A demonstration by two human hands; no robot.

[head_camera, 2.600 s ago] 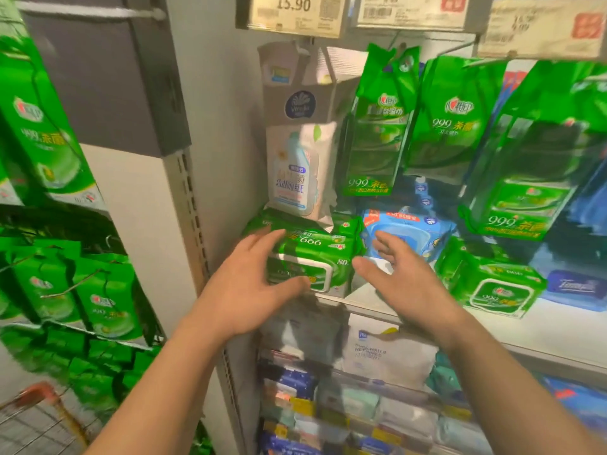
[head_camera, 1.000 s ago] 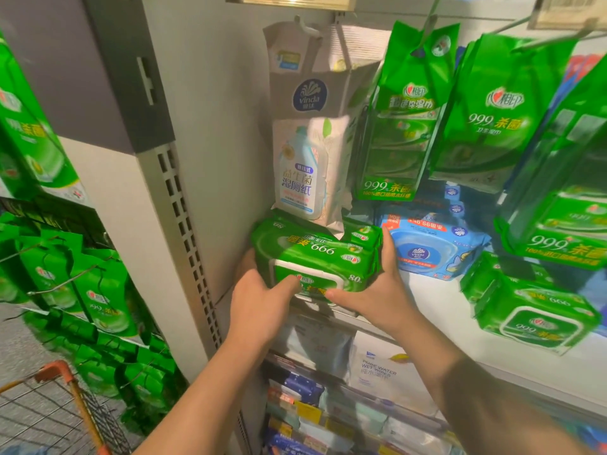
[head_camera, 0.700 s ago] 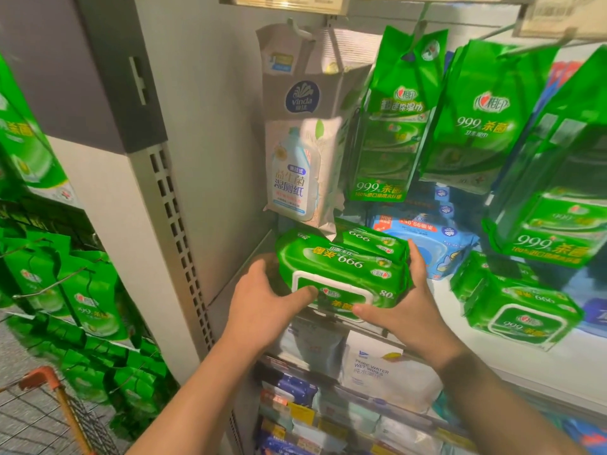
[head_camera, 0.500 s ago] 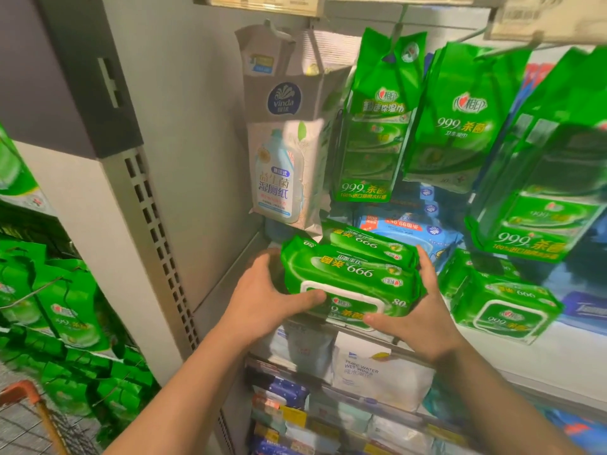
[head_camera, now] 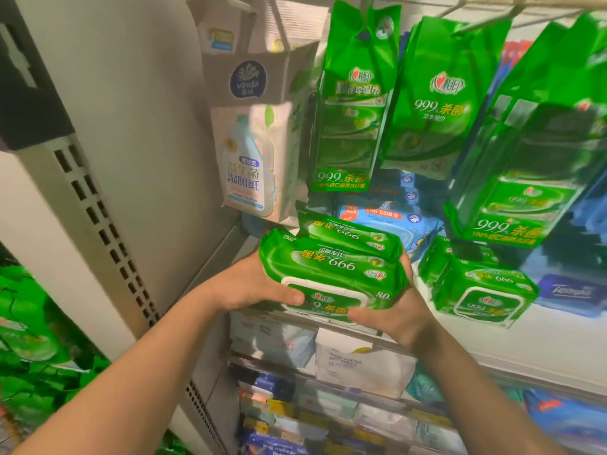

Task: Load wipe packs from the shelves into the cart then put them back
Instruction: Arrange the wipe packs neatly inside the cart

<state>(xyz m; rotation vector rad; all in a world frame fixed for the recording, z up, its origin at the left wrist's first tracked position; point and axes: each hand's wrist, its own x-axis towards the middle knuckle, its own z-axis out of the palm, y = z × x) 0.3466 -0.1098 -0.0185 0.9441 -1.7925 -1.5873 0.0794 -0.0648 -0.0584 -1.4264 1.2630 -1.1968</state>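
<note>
A white shelf (head_camera: 555, 349) runs across the right side, fixed to a grey slotted upright (head_camera: 98, 221) at its left end. Above the shelf hang large green refill bags (head_camera: 430, 103) marked 999, and to their left a pale Vinda hanging pack (head_camera: 249, 159) with a bottle picture on it. On the shelf, towards the right, lies a green flip-lid wipe pack (head_camera: 483, 290), and behind it, against the back, a blue wipe pack (head_camera: 387, 221). Below the shelf, lower tiers hold white and blue packs, among them a white pure-water wipe pack (head_camera: 358, 366).

At the shelf's front left edge, a bundle of green wipe packs (head_camera: 331, 267) is held between both hands, its near end with the white flip lid out past the shelf edge; whether its far end touches the shelf cannot be told. The left hand (head_camera: 249, 287) has its grip closed on the bundle's left end, thumb lying across the front face near the lid. The right hand (head_camera: 394, 316) cups the right end from below, its grip wrapped round the bundle with fingers up the side and thumb under the front edge.
</note>
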